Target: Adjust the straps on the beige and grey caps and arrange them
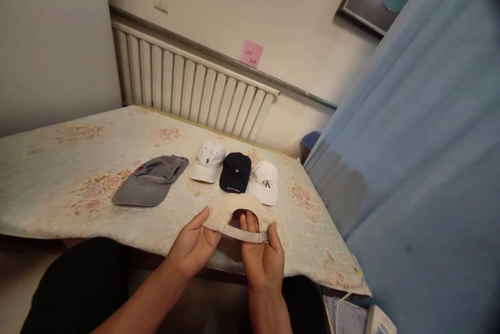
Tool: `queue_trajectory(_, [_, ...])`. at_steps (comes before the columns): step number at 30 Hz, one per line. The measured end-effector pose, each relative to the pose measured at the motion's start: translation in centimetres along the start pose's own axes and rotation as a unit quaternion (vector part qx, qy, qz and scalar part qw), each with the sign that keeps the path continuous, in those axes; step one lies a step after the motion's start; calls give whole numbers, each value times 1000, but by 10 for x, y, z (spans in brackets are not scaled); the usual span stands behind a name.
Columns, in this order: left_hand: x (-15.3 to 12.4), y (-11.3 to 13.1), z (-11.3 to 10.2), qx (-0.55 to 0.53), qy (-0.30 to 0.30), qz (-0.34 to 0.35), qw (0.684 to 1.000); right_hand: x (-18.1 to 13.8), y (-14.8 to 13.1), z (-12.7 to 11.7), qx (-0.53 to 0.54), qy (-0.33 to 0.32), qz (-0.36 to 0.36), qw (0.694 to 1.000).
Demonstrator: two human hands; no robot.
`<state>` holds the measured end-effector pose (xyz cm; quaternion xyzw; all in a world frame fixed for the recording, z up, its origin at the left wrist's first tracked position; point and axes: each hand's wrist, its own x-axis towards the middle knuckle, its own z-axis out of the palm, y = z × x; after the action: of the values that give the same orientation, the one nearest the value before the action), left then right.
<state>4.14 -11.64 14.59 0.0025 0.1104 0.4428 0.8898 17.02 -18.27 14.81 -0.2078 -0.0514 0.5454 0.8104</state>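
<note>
A beige cap (230,208) lies at the near edge of the table with its back opening toward me. My left hand (193,248) grips the cap's left rear edge, thumb on top. My right hand (262,256) holds the cap's adjusting strap (246,235) near its metal buckle, with fingers poking through the opening. Both hands are closed on the cap.
Beyond it on the floral tablecloth (70,167) lie a grey cap (150,184), a white cap (208,162), a navy cap (235,171) and a white logo cap (265,183). A radiator (187,86) runs along the wall. A blue curtain (422,157) hangs at right.
</note>
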Motion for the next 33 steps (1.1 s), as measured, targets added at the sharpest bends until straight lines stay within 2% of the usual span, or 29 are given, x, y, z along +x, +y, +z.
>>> queue_trajectory(5, [-1,3,-1,-5,-15,10,1000,6,-5,-5,6,13,-10,1000])
queue_trajectory(11, [3,-1,2,3,-5,16,1000,7,-5,-3,17,24,-9,1000])
queue_trajectory(16, [7,-8,5,4,-10,21,1000,7,3,-1,1,-26,29,999])
queue_trajectory(20, [9,-12,8,6,-13,11,1000,10,6,-3,-11,-47,29,998])
queue_trajectory(29, [12,-9,11,30,3,41,999,15,-4,-5,-4,4,-13,1000])
queue_trajectory(33, [13,-9,11,29,0,34,999,14,-1,-3,7,-7,-17,1000])
